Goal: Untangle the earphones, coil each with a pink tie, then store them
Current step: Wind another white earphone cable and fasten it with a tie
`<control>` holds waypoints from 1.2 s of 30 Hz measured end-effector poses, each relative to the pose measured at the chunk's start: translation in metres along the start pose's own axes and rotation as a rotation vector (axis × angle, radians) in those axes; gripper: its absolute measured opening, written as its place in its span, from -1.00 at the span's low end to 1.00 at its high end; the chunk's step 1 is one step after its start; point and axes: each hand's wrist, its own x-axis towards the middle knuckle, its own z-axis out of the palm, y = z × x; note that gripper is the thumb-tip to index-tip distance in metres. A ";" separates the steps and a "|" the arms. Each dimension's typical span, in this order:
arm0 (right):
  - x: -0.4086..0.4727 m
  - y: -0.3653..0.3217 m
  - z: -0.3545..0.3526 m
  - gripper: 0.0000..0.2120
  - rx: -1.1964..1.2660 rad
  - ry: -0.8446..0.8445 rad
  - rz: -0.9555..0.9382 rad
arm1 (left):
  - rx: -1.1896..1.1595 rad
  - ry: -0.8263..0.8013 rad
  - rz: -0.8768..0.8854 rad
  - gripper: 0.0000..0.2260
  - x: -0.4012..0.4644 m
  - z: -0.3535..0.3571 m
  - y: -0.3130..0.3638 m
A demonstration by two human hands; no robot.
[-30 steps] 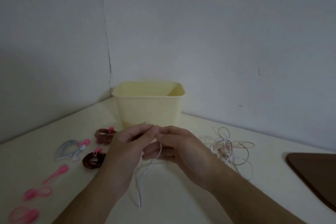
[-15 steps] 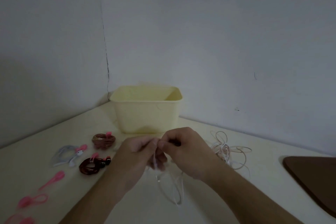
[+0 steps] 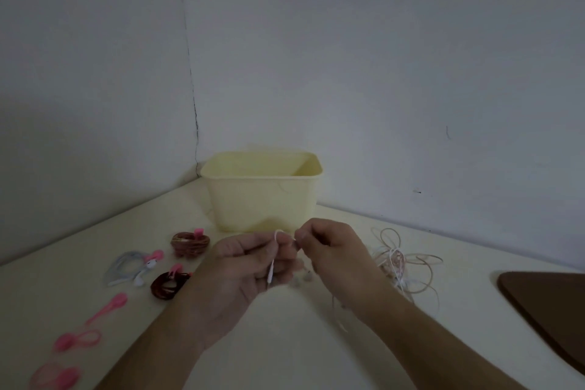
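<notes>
Both hands meet in front of the yellow tub (image 3: 262, 196). My left hand (image 3: 240, 275) and my right hand (image 3: 332, 250) pinch a thin white earphone cable (image 3: 274, 250) between their fingertips; a small loop stands above the fingers and the rest hangs under my right wrist. A tangle of white and pinkish earphones (image 3: 402, 263) lies to the right. On the left lie three coiled sets with pink ties: a brown coil (image 3: 190, 242), a dark red coil (image 3: 167, 285) and a pale blue-white coil (image 3: 133, 267). Loose pink ties (image 3: 107, 307) lie further left.
The cream table (image 3: 285, 351) sits in a wall corner. A dark brown board (image 3: 550, 304) lies at the right edge. More pink ties (image 3: 76, 339) and a pink loop (image 3: 53, 375) lie near the front left.
The hands have stayed together on the white cable. The long hanging loop seen below them earlier has been drawn up, and less cable dangles now.
</notes>
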 end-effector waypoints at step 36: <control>0.001 0.007 0.002 -0.77 -0.068 0.039 -0.073 | 0.232 -0.074 -0.085 -0.80 -0.007 0.004 -0.002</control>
